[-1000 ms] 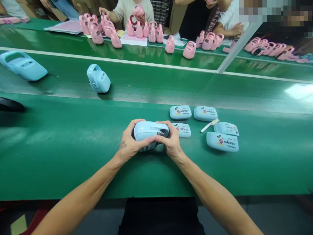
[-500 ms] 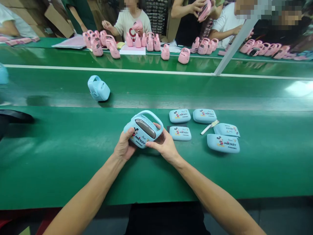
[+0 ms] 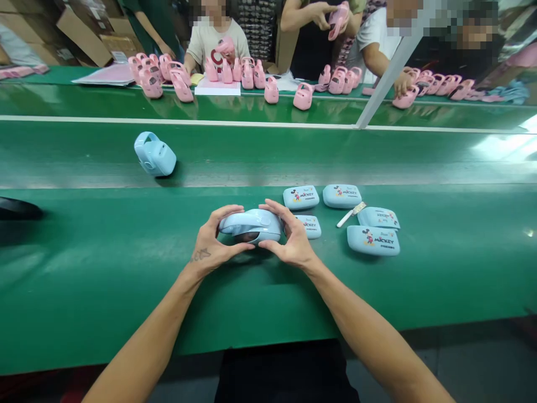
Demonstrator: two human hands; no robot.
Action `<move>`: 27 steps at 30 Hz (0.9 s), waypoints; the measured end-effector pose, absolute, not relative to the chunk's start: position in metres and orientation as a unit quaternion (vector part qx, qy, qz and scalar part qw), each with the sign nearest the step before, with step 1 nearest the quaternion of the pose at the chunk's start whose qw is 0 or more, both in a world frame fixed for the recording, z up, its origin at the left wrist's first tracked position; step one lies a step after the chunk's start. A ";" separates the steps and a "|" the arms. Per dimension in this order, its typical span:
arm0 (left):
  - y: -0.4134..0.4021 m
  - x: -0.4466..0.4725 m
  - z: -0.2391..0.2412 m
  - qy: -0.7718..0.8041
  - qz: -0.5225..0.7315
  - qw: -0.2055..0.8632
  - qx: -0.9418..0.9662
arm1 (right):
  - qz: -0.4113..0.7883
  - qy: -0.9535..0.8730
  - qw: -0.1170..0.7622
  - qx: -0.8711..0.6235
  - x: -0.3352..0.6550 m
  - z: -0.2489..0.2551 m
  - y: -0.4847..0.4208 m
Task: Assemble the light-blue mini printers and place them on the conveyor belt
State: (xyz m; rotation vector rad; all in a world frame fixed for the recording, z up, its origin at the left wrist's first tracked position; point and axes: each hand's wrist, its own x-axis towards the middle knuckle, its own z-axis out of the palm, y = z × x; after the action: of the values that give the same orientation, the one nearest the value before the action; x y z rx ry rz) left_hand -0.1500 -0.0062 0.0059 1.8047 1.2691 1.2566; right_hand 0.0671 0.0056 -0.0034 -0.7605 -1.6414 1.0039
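Note:
Between my two hands is a light blue plastic case with a carrying handle [image 3: 251,221], turned so its handle side faces up toward me and a dark window shows below. My left hand [image 3: 213,238] grips its left end, thumb along the near edge. My right hand [image 3: 293,238] grips the other end in the same way. The printed face is out of sight. Just right of my right hand lie several blue Mickey-printed covers, such as one cover [image 3: 373,240] at the near right and another [image 3: 301,197] at the back. A small white-handled brush [image 3: 351,214] lies among them.
A second blue handled case [image 3: 155,154] stands on the strip beyond my green table [image 3: 126,313]. A black object [image 3: 19,209] lies at the left. Across the line, co-workers handle pink cases [image 3: 302,96], and a slanted white post [image 3: 390,67] rises at the right.
The handled case in my hands has been tipped, so its printed face no longer shows and its handle side faces me. Both hands have shifted to its ends. A co-worker now reaches to a pink case.

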 end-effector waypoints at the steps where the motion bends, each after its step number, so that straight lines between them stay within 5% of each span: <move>1: -0.006 -0.151 0.007 0.474 0.466 0.273 0.695 | 0.407 -0.693 0.505 -0.316 0.067 -0.004 0.006; 7: -0.003 -0.161 0.017 0.458 0.434 0.220 0.744 | 0.434 -0.697 0.479 -0.310 0.060 -0.010 0.005; 13: -0.009 -0.156 0.027 0.453 0.432 0.348 0.698 | 0.461 -0.717 0.431 -0.296 0.056 -0.004 -0.003; 27: -0.013 -0.142 0.032 0.540 0.442 0.371 0.612 | 0.497 -0.642 0.487 -0.321 0.044 -0.002 0.001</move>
State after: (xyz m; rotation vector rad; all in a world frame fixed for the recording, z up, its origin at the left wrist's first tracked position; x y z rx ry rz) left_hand -0.1416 -0.0128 0.0324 1.5707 1.3851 1.1342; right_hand 0.0445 0.0008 -0.0024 -0.7802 -1.5612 1.2092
